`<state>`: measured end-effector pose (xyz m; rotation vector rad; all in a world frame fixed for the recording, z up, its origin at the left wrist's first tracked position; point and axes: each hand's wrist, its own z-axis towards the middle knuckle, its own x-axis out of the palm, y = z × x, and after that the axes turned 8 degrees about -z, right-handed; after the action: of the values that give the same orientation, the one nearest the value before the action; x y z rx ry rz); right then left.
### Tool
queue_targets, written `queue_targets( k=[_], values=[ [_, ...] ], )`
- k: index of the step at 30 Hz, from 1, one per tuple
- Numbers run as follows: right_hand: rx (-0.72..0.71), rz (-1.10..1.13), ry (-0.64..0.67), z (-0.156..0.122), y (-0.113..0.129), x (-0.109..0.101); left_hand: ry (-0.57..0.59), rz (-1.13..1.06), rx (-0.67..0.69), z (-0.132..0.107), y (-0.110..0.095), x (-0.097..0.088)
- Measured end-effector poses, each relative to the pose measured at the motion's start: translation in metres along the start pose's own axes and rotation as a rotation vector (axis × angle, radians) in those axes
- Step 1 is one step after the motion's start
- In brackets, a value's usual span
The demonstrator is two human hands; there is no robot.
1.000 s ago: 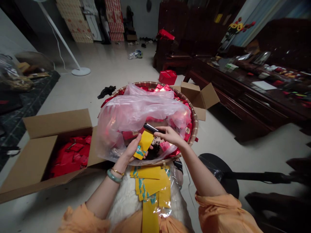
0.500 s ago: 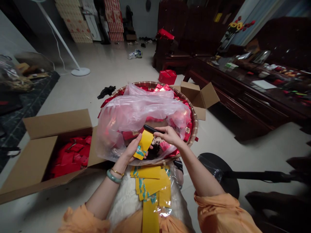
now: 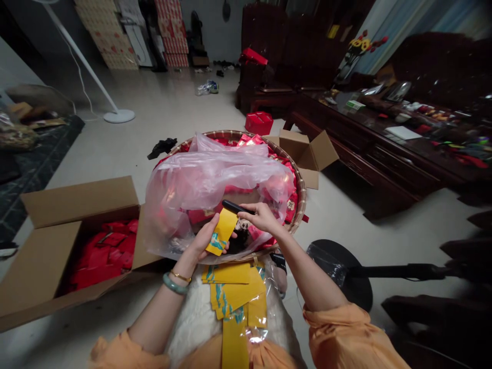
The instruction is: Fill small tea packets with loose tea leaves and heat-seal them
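My left hand (image 3: 204,237) grips a small yellow packet (image 3: 224,230) with a teal print at its lower end. My right hand (image 3: 262,217) is closed round a slim black stick-like tool (image 3: 233,206), whose thick end lies at the packet's upper edge. Both are held above a round woven basket (image 3: 300,207) lined with a translucent pink plastic bag (image 3: 215,169). Dark loose material (image 3: 242,237) shows in the bag's opening, partly hidden by my hands. More flat yellow packets (image 3: 236,297) lie overlapping on my lap, over clear plastic.
To the left stands an open cardboard box (image 3: 80,202) of red packets (image 3: 105,256). Another open carton (image 3: 323,151) and a red box (image 3: 259,123) sit beyond the basket. A black round base with a pole (image 3: 342,271) lies right; a dark wooden table (image 3: 346,138) stands behind.
The view has shifted slightly, so the scene sits a little further left. My hands keep the same hold on the yellow packet and the black tool.
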<state>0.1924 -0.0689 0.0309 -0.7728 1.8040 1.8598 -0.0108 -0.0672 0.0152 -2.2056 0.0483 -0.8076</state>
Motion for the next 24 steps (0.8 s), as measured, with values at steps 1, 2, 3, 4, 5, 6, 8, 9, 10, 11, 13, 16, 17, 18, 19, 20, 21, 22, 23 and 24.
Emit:
queue_targets(
  k=[1, 2, 3, 4, 5, 6, 8, 9, 10, 11, 13, 16, 17, 18, 19, 20, 21, 22, 23, 24],
  values=[
    [0.001, 0.001, -0.002, -0.001, 0.0, 0.0, 0.0, 0.001, -0.003, 0.0, 0.0, 0.0],
    [0.003, 0.004, -0.004, -0.001, 0.0, 0.001, 0.001, 0.001, -0.005, 0.0, 0.0, 0.0],
    [0.005, 0.008, -0.008, -0.002, -0.001, 0.001, -0.001, 0.002, -0.005, 0.0, 0.001, 0.0],
    [0.004, 0.014, -0.009, -0.002, -0.001, 0.001, -0.004, 0.003, -0.006, 0.001, 0.001, 0.0],
    [0.003, 0.021, -0.01, -0.002, -0.001, 0.002, -0.007, 0.004, -0.009, 0.001, 0.001, -0.001],
    [0.005, 0.031, -0.008, -0.003, -0.001, 0.002, -0.009, 0.008, -0.012, 0.001, 0.002, -0.001],
    [0.008, 0.068, 0.009, -0.003, -0.002, 0.003, -0.009, 0.017, -0.007, 0.002, 0.003, -0.002],
    [0.01, 0.095, 0.021, -0.003, -0.003, 0.003, -0.007, 0.023, 0.002, 0.002, 0.003, -0.002],
    [0.014, 0.124, 0.029, -0.004, -0.003, 0.003, -0.002, 0.029, 0.016, 0.002, 0.003, -0.003],
    [0.022, 0.15, 0.035, -0.005, -0.003, 0.002, -0.003, 0.036, 0.028, 0.003, 0.003, -0.003],
    [0.047, 0.178, 0.046, -0.008, -0.002, 0.0, -0.017, 0.052, 0.035, 0.004, 0.003, -0.004],
    [0.108, 0.18, 0.066, -0.012, -0.007, -0.005, -0.061, 0.029, 0.037, 0.004, 0.001, -0.006],
    [0.128, 0.165, 0.057, -0.013, -0.01, -0.006, -0.069, 0.006, 0.045, 0.004, -0.001, -0.006],
    [0.144, 0.128, 0.03, -0.014, -0.016, -0.007, -0.069, -0.019, 0.055, 0.003, -0.002, -0.007],
    [0.156, 0.066, -0.004, -0.016, -0.022, -0.008, -0.063, -0.038, 0.06, 0.002, -0.003, -0.008],
    [0.163, -0.015, -0.033, -0.016, -0.028, -0.008, -0.05, -0.05, 0.057, 0.001, -0.004, -0.008],
    [0.164, -0.104, -0.047, -0.017, -0.034, -0.008, -0.034, -0.056, 0.047, 0.0, -0.005, -0.009],
    [0.16, -0.189, -0.045, -0.018, -0.04, -0.007, -0.016, -0.057, 0.032, -0.001, -0.005, -0.009],
    [0.152, -0.257, -0.039, -0.019, -0.044, -0.005, -0.002, -0.055, 0.014, -0.002, -0.005, -0.009],
    [0.144, -0.3, -0.048, -0.019, -0.046, -0.004, 0.006, -0.051, -0.003, -0.002, -0.005, -0.009]
  ],
)
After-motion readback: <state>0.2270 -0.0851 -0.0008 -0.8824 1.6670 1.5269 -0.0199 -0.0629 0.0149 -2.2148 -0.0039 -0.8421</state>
